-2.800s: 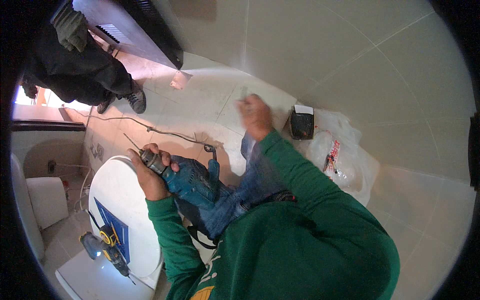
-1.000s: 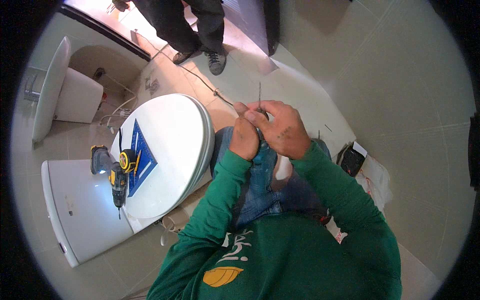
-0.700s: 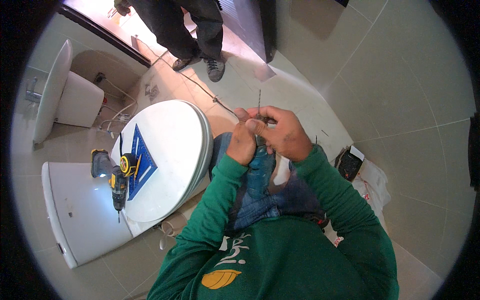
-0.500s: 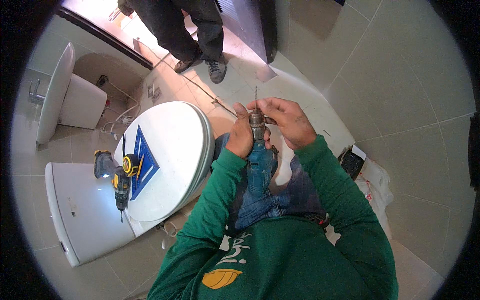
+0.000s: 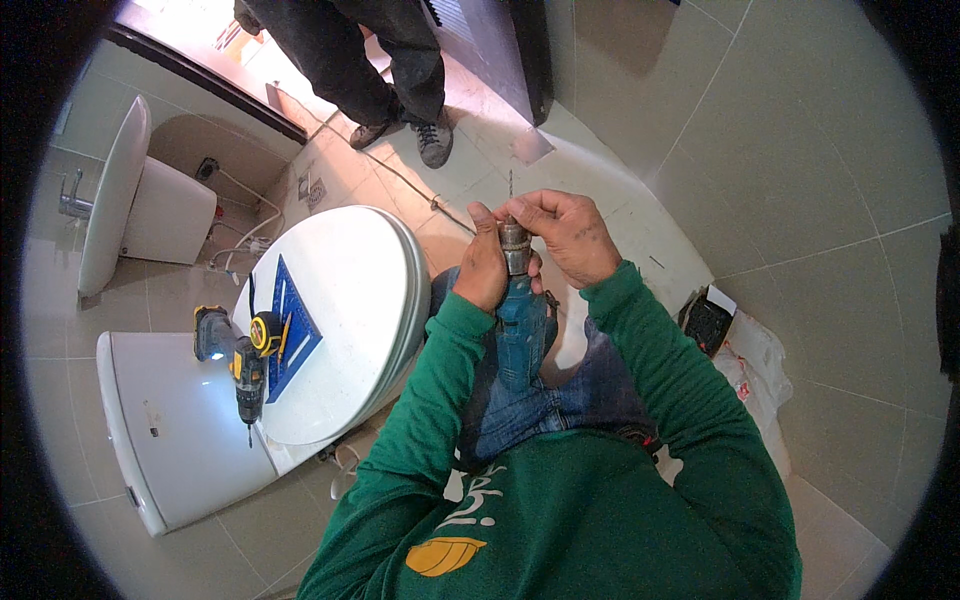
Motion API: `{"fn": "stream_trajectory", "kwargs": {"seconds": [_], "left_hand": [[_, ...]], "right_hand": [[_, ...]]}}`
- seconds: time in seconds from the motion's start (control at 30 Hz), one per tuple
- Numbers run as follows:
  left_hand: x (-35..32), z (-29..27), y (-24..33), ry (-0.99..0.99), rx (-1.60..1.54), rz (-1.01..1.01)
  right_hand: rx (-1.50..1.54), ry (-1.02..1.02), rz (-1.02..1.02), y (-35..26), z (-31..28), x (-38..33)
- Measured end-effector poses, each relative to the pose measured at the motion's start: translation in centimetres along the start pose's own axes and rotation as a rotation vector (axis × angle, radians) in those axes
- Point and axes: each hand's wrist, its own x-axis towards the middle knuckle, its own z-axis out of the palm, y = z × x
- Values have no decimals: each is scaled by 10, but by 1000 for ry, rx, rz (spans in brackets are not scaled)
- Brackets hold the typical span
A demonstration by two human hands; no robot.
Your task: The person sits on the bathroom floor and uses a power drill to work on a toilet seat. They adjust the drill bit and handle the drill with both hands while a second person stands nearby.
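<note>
A blue corded-style power drill (image 5: 520,335) rests upright against my lap, chuck end away from me. My left hand (image 5: 484,262) is closed round its metal chuck (image 5: 515,245), thumb along the near-left side and fingertips showing on the right. A thin drill bit (image 5: 511,183) stands out of the chuck's top. At the bit's base, my right hand (image 5: 575,240) pinches with thumb and forefinger; its other fingers curl beside the chuck. The exact contact of these fingertips is partly hidden.
On the closed toilet lid (image 5: 350,340) at left lie a blue set square (image 5: 290,330), a tape measure (image 5: 265,332) and a pencil. A lit cordless drill (image 5: 247,375) lies by the tank (image 5: 180,430). A person (image 5: 370,60) stands ahead near a cable (image 5: 400,180).
My right hand has shifted slightly left, its fingertips drawing in closer over the base of the bit. My left hand keeps its hold on the chuck. The view has moved slightly.
</note>
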Motion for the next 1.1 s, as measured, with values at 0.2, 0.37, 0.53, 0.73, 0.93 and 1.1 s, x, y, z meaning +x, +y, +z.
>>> {"fn": "stream_trajectory", "kwargs": {"seconds": [0.2,0.37,0.53,0.73,0.93,1.1], "left_hand": [[-2,-4,-1,-3,17,-24],[-2,-4,0,9,19,-20],[7,-9,-10,2,-47,-40],[10,-27,-15,139,-81,-52],[23,-16,-16,115,-144,-72],[26,-26,-18,115,-128,-97]], "right_hand": [[17,-16,-14,3,3,-1],[21,-32,-25,2,4,-1],[-10,-11,38,-2,5,-4],[158,2,37,24,0,8],[-537,635,-202,167,-181,21],[-1230,946,93,266,-316,-9]]}}
